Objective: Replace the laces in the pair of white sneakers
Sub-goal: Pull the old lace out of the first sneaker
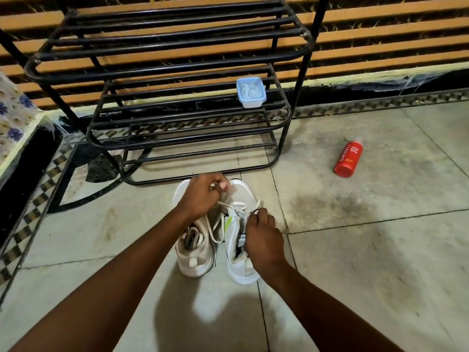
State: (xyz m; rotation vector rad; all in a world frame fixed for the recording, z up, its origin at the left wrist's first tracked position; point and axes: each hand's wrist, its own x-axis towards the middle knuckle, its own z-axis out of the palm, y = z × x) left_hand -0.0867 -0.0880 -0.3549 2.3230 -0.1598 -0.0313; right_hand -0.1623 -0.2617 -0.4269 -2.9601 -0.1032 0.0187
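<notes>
Two white sneakers stand side by side on the tiled floor, toes pointing away from me. The left sneaker [194, 257] has an open throat. The right sneaker [241, 265] carries a white lace [229, 207] threaded through its upper eyelets, with a loose loop hanging between the shoes. My left hand [203, 195] hovers over the toes and pinches one lace end, pulling it up. My right hand [264, 240] grips the right sneaker at its tongue and right eyelet side.
A black metal shoe rack [177, 102] stands just beyond the sneakers, with a pale blue plastic box [251, 92] on one shelf. A red bottle [348, 159] lies on the floor to the right. A cloth-covered ledge [15, 123] is at the left.
</notes>
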